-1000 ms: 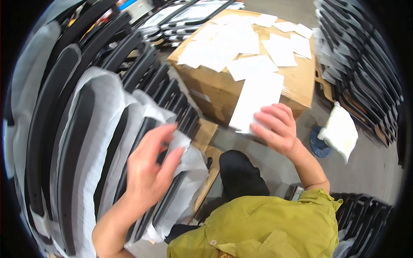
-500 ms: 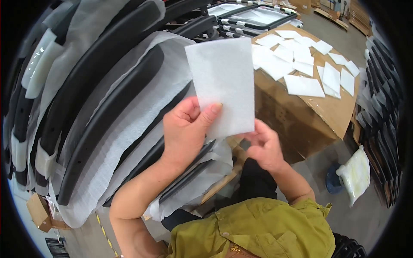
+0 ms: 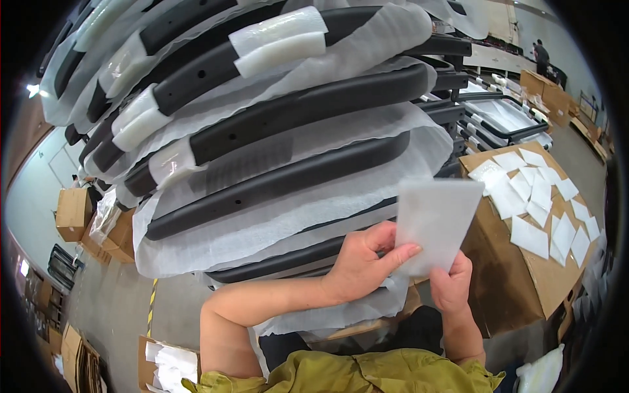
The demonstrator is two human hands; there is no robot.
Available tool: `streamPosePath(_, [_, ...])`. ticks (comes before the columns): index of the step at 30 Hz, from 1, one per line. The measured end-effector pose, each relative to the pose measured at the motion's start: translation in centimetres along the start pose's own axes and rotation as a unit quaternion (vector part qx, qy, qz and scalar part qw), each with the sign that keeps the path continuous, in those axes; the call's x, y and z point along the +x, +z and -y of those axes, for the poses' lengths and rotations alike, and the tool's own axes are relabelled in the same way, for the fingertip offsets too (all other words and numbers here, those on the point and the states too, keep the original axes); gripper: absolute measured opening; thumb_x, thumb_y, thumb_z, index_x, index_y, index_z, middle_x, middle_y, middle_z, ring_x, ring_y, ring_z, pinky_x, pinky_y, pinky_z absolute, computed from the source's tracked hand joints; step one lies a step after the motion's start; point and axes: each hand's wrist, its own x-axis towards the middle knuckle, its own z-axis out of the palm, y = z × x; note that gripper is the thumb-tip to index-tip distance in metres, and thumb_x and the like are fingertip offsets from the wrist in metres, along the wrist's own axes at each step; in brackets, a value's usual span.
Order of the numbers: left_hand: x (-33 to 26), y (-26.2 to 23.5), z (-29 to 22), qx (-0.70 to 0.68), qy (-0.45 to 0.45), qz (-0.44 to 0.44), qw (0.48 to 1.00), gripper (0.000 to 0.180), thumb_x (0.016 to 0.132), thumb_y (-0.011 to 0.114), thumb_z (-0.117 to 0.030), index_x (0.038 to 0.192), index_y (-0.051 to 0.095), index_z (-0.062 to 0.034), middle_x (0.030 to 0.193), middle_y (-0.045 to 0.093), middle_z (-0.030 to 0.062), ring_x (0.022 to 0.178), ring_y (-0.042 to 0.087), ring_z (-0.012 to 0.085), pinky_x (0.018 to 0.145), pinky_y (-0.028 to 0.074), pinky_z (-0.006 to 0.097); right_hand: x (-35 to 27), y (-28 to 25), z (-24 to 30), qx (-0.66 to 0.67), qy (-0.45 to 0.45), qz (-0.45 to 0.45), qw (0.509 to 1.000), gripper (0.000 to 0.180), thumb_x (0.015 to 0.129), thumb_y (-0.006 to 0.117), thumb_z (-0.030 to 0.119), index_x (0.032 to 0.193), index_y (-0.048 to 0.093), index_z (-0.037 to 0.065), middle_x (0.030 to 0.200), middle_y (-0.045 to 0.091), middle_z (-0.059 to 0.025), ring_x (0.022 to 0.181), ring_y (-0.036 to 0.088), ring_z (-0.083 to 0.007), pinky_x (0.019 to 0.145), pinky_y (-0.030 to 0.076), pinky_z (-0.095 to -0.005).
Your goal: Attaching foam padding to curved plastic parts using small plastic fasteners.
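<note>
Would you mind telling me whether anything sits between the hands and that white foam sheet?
Nothing visible does: the left hand and right hand both already grip the white foam sheet directly.

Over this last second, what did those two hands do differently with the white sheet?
The right hand lifted one white sheet off the cardboard box; the left hand left the wrapped black parts and took hold of it too. Both now pinch its lower edge. The other sheets stayed on the box.
</note>
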Motion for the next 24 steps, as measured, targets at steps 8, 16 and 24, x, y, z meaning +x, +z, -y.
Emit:
streamPosePath(8, [5.7,-10.9,-10.7,0.639,0.404,-0.118,0.645,0.016,0.080,0.052,-0.016,0.086,0.058,-0.0023,0.081,0.059,0.0153,0.071,0.057,0.0314,0.065,0.047,0.036,5.3,2.8,3.4,-0.094,0.199,0.192,0.957,0.028,0.084,0.049,0.015,0.103,0.052,-0.005,0.090,0.059,-0.0101,0.076,0.058,-0.0151,0.064,0.049,-0.0279])
streamPosePath(16, [8.8,-14.8,-14.4,0.592,-0.041,-0.008,0.805,0.037,0.087,0.038,-0.030,0.112,0.052,-0.0066,0.112,0.052,0.0130,0.097,0.052,0.0219,0.089,0.035,0.029,11.1,8.3,1.9,-0.094,0.215,0.215,0.948,0.029,0.084,0.051,0.020,0.104,0.052,-0.002,0.090,0.059,-0.0083,0.075,0.059,-0.0154,0.062,0.051,-0.0258])
streamPosePath(24, [9.2,-13.1,-14.8,0.503,-0.182,-0.108,0.838,0.044,0.083,0.045,-0.042,0.117,0.051,-0.0137,0.115,0.051,0.0017,0.098,0.048,0.0123,0.090,0.030,0.021,11.3,11.3,2.1,-0.058,0.162,0.180,0.969,0.022,0.083,0.050,0.014,0.097,0.054,-0.003,0.090,0.060,-0.0098,0.075,0.058,-0.0154,0.064,0.049,-0.0279])
